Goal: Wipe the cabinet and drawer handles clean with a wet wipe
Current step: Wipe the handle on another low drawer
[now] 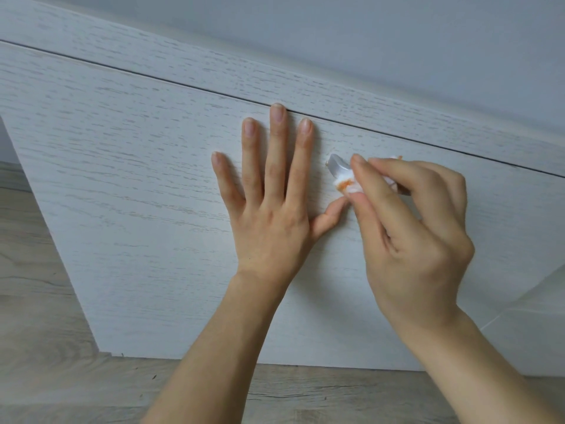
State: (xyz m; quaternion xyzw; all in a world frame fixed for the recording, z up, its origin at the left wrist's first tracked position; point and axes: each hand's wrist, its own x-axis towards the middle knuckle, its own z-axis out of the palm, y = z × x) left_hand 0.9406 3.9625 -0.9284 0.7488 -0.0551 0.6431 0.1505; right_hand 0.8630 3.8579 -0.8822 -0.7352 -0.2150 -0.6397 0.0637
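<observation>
Pinching wet wipe (347,184) on handle (337,168) | right hand (409,228) | left hand (269,209) flat on drawer front (137,179)

Left hand (269,191) flat on the pale wood-grain drawer front (128,185), fingers straight and spread, fingertips reaching up toward the thin dark seam along the panel's top edge. Just to its right, the right hand (409,228) pinches a bunched white wet wipe (347,182) and presses it against a small silver handle (337,167). There's an orange smear on the wipe. The left thumb sits just beside the wipe, below it. Grey wood-plank floor (36,316) runs along the near and left side.
</observation>
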